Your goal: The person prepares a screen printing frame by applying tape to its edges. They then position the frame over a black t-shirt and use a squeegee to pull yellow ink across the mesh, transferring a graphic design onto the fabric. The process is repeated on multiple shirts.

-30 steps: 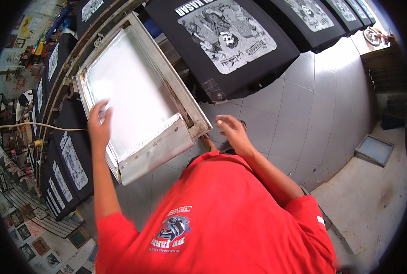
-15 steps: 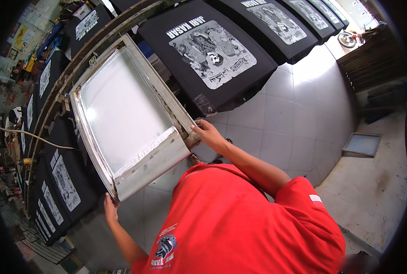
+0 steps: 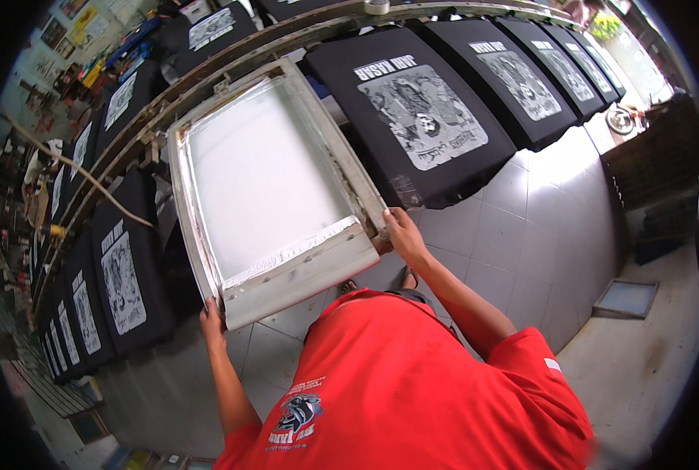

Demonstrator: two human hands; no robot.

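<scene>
A screen printing frame (image 3: pixel 271 172) with white mesh and a pale metal band along its near end lies before me, its far end at the rail (image 3: pixel 132 150). My left hand (image 3: pixel 212 317) is closed on the frame's near left corner. My right hand (image 3: pixel 403 233) grips its right edge near the lower corner. Just right of the frame is a black printed T-shirt (image 3: pixel 420 117) stretched over a board.
More printed black shirts (image 3: pixel 514 74) line the rail to the right and left (image 3: pixel 118 274). A beige cable (image 3: pixel 91 178) crosses at left. A grey tiled floor (image 3: pixel 506 227) lies below. A small screen (image 3: pixel 625 298) rests at the right; a wheeled vehicle (image 3: pixel 624 117) stands beyond.
My left hand has moved from over the mesh down to the near left corner. My right hand has taken hold of the right edge. The frame now appears further right in view.
</scene>
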